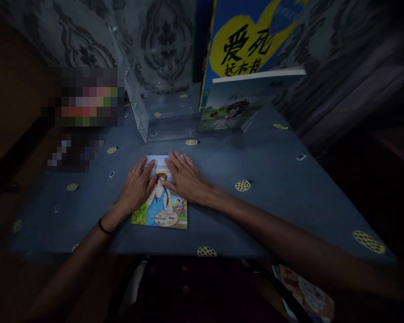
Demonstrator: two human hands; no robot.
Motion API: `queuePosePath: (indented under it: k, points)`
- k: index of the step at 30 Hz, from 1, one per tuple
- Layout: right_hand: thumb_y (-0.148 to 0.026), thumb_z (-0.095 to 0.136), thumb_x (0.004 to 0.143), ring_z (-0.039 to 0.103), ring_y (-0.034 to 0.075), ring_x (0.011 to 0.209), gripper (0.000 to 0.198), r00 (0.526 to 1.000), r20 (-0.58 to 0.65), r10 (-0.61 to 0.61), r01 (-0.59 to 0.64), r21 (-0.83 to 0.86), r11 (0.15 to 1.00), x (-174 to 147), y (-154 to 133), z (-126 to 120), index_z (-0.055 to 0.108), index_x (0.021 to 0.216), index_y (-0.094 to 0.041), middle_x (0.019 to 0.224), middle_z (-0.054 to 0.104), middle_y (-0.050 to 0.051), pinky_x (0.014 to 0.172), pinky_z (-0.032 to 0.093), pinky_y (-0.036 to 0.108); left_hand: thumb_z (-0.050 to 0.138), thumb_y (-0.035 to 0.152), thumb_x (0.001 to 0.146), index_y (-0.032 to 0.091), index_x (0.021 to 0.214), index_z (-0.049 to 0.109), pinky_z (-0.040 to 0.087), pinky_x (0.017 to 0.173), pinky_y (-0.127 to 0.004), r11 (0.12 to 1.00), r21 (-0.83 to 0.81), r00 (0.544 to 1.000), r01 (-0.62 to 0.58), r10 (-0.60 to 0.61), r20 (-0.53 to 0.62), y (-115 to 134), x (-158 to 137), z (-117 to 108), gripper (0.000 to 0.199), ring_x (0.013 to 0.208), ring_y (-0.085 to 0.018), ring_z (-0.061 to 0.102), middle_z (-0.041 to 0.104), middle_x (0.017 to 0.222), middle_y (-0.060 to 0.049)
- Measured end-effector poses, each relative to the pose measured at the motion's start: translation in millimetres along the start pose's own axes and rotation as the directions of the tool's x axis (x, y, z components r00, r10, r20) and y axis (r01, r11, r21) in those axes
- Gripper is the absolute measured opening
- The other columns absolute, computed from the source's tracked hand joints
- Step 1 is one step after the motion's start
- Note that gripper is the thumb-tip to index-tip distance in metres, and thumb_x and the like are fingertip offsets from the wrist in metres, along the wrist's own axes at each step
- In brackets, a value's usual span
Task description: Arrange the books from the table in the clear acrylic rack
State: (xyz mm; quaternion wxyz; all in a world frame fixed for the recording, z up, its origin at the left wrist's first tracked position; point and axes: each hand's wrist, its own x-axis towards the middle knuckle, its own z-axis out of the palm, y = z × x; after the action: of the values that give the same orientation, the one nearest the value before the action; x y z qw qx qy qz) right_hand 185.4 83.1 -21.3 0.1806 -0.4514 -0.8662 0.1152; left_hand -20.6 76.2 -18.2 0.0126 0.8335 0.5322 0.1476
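Note:
A paperback book (161,211) lies flat and closed near the front of the table, its cover showing a painted girl in blue overalls with a palette. My left hand (138,181) rests on the left side of the cover, fingers stretched out. Across the upper right of the same cover lies my right hand (185,177), palm down with fingers spread, hiding part of the title. Neither hand grips anything. Behind them stands a clear plastic book rack (168,128), with a green-covered book (235,105) leaning upright in its right part.
A tall blue and yellow book (242,40) stands behind the green one. The table has a blue pineapple-print cloth (269,215). Blurred-out items (84,101) sit at the left. Patterned wall covering (164,36) is at the back, and another printed item (309,291) lies below the table edge.

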Motion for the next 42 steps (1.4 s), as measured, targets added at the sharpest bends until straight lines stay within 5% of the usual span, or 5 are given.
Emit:
queuePosePath:
  k: [9, 20, 26, 35, 42]
  points:
    - [-0.05, 0.035, 0.102, 0.023, 0.035, 0.153, 0.069, 0.992, 0.0, 0.127, -0.127, -0.022, 0.992, -9, 25, -3, 0.036, 0.151, -0.001, 0.161, 0.031, 0.025, 0.124, 0.018, 0.06, 0.04, 0.037, 0.102, 0.013, 0.145, 0.046, 0.03, 0.117, -0.054, 0.997, -0.037, 0.997, 0.073, -0.072, 0.017, 2, -3, 1, 0.05, 0.149, -0.035, 0.03, 0.042, 0.154, -0.021]
    - [-0.071, 0.042, 0.093, 0.008, 0.043, 0.154, 0.092, 0.997, 0.063, 0.049, -0.05, 0.009, 0.999, -75, -30, -3, 0.026, 0.156, -0.007, 0.165, 0.016, 0.025, 0.121, 0.013, 0.069, 0.042, 0.039, 0.1, 0.012, 0.144, 0.045, 0.03, 0.117, -0.053, 0.99, -0.11, 0.996, 0.083, -0.082, 0.019, -2, -3, -1, 0.052, 0.147, -0.031, 0.035, 0.049, 0.15, -0.019]
    - [-0.073, 0.054, 0.087, 0.004, 0.045, 0.153, 0.099, 0.993, 0.12, 0.004, -0.005, 0.011, 1.0, -93, -45, -4, 0.03, 0.156, -0.006, 0.165, 0.014, 0.026, 0.122, 0.016, 0.066, 0.051, 0.04, 0.094, 0.012, 0.143, 0.046, 0.032, 0.118, -0.053, 0.937, -0.34, 0.995, 0.084, -0.099, -0.027, -9, 0, -4, 0.057, 0.138, -0.03, 0.048, 0.054, 0.146, -0.018]
    - [-0.077, 0.041, 0.089, 0.006, 0.042, 0.154, 0.095, 0.994, 0.109, -0.019, 0.008, 0.099, 0.995, -94, -37, -12, 0.03, 0.157, -0.012, 0.166, 0.019, 0.021, 0.122, 0.022, 0.065, 0.065, 0.032, 0.084, 0.021, 0.153, 0.034, 0.036, 0.119, -0.048, 0.482, -0.834, 0.95, 0.267, -0.276, 0.144, -4, 11, -9, 0.076, 0.148, -0.03, 0.036, 0.032, 0.163, -0.013]
    - [-0.059, 0.05, 0.097, 0.009, 0.042, 0.153, 0.076, 0.997, 0.083, 0.004, -0.013, 0.109, 0.994, -93, -39, -10, 0.037, 0.154, -0.01, 0.165, 0.021, 0.021, 0.121, 0.025, 0.064, 0.066, 0.014, 0.08, 0.013, 0.135, 0.054, 0.057, 0.099, -0.039, 0.045, -0.927, 0.818, 0.373, -0.487, 0.306, -5, 24, -32, 0.057, 0.116, -0.026, 0.067, 0.065, 0.129, -0.018]
